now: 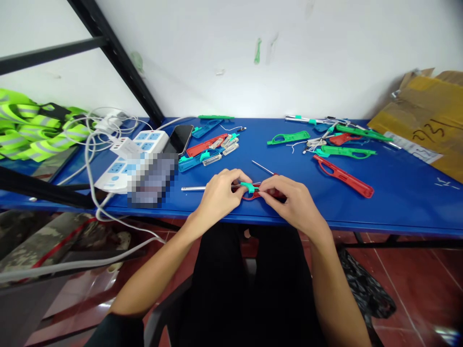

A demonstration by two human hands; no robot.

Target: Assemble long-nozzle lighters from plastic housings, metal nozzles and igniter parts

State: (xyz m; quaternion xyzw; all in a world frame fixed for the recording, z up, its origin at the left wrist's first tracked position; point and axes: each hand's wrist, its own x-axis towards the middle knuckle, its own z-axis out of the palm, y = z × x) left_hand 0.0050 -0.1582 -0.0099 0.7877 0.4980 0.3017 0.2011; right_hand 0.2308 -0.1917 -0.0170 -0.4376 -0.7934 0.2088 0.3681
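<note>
Near the front edge of the blue table, my left hand [222,193] is closed around a partly assembled long-nose lighter. Its metal tube [193,188] points out to the left past my wrist side. Between my two hands show its green trigger [248,186] and part of a red casing half [249,196]. With thumb and forefinger, my right hand [289,197] pinches a small black piece [257,189] beside the trigger. A thin metal shaft [263,167] slants out behind my right hand; its other end is hidden there.
Lighter casings and fuel tanks [220,147] lie at back left, more lighter parts [329,140] at back right. A red casing half [343,177] is right of my hands. Power strips [115,168], phones and cables crowd the left; a cardboard box [430,120] stands right.
</note>
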